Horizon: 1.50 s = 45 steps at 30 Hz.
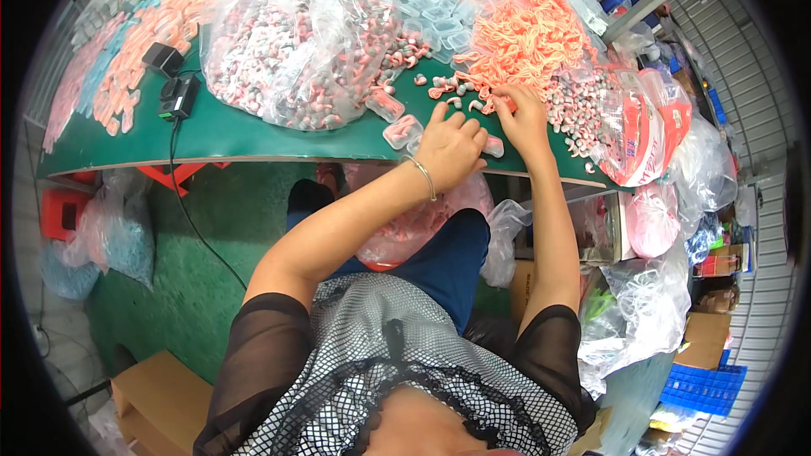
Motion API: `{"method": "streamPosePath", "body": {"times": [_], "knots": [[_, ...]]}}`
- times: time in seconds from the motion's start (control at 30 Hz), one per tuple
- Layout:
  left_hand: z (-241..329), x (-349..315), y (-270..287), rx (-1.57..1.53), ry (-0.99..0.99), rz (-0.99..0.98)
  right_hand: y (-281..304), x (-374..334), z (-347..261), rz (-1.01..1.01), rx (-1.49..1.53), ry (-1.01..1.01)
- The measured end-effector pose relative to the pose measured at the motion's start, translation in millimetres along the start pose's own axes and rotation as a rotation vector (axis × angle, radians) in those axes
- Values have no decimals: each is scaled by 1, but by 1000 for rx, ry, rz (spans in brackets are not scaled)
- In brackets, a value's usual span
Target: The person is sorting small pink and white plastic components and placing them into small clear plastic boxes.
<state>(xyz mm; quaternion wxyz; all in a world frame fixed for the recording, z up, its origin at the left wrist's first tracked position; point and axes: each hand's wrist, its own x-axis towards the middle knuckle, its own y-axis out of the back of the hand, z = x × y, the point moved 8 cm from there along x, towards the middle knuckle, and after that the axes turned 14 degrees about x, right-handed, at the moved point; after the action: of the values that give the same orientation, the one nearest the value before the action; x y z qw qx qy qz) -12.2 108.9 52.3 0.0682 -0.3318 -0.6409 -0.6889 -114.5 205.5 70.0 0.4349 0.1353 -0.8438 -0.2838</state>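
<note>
My left hand (450, 149), with a bracelet on its wrist, is at the table's front edge. Its fingers curl over a small clear plastic case (493, 146), whose end with something pink inside sticks out beside them. Just to the right, my right hand (524, 118) pinches a small orange piece (508, 104) whose exact kind is hidden by the fingers. Small pink-and-grey plugs (457, 102) lie loose beyond both hands. Two filled clear cases, one a pink-filled case (402, 131), lie left of my left hand. Behind my right hand rises a heap of orange cords (524, 34).
A big clear bag (287, 59) of plugs covers the table's left middle. Clear empty cases (427, 4) pile up behind. More plugs (581, 105) and a red-and-white bag (646, 131) lie right. A black device (177, 97) trails a cable off the green table (110, 148).
</note>
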Motion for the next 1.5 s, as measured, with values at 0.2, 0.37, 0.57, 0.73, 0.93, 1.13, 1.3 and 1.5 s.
{"method": "streamPosePath", "body": {"times": [0.2, 0.37, 0.57, 0.73, 0.93, 1.13, 1.3, 1.5], "knots": [[-2, -9, -9, 32, 13, 118, -62, 65, 1, -115, -306, 107], [-1, -10, -6, 42, 4, 180, -91, 99, 6, -126, -480, 100], [-10, -13, -5, 40, 30, 75, -105, 109, 27, -459, -647, -127], [-18, -12, -1, -72, 82, -13, -99, 113, 30, -485, -632, -152], [-52, -5, -5, -104, 253, 19, -102, 125, 39, -683, -716, -299], [-77, 19, -36, -15, 312, -166, -82, 119, 17, -471, -572, -57], [-79, 26, -44, -23, 308, -166, -38, 88, -20, -314, -306, 155], [-69, 33, -46, 36, 194, -216, 30, 0, -49, -17, -199, 239]]}}
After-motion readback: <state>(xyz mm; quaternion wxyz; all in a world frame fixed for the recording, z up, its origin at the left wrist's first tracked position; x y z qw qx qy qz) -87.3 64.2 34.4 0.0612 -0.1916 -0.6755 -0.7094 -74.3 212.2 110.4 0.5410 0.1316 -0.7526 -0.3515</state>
